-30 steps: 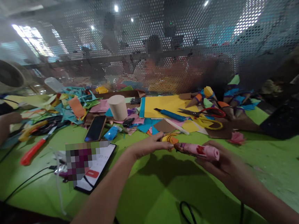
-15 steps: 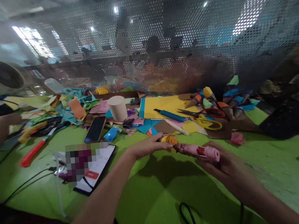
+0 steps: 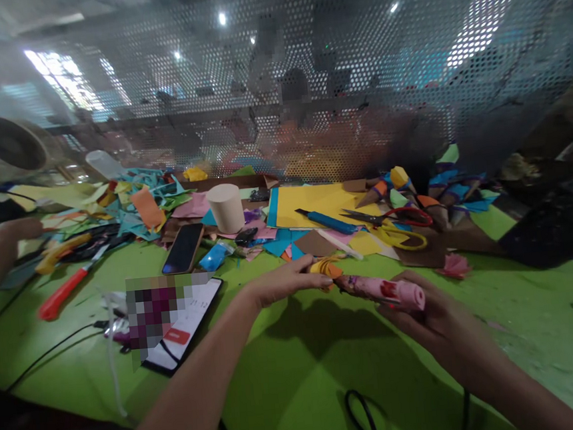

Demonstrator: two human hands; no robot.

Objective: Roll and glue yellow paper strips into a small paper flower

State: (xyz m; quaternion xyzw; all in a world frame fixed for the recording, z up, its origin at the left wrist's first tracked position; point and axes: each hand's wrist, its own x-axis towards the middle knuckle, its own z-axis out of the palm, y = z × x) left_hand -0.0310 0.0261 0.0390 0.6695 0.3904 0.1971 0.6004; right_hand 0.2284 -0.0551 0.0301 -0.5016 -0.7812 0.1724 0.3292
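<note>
My left hand [image 3: 278, 284] pinches a folded yellow-orange paper piece [image 3: 327, 269] between thumb and fingers, above the green table. My right hand [image 3: 439, 325] is wrapped round a pink hot glue gun [image 3: 381, 290], whose dark, stained nozzle points left and meets or nearly meets the paper piece. Contact there is too small to make out. A small red glow shows at the gun's underside by my fingers. Behind my hands lie yellow-and-red-handled scissors [image 3: 392, 222] and a blue utility knife [image 3: 330, 222] on a yellow sheet [image 3: 310, 203].
A co-worker's hand [image 3: 6, 246] is at the far left, near a red-handled knife [image 3: 65, 293]. Two phones, a dark one [image 3: 183, 249] and a lit one [image 3: 195, 316], lie left of centre. A cream cylinder [image 3: 226, 209], paper scraps [image 3: 148, 180] and a black cable [image 3: 361, 416] are around.
The glue gun and my right hand have shifted slightly to the right. A red glow now shows under the gun. My left hand keeps its hold on the paper piece.
</note>
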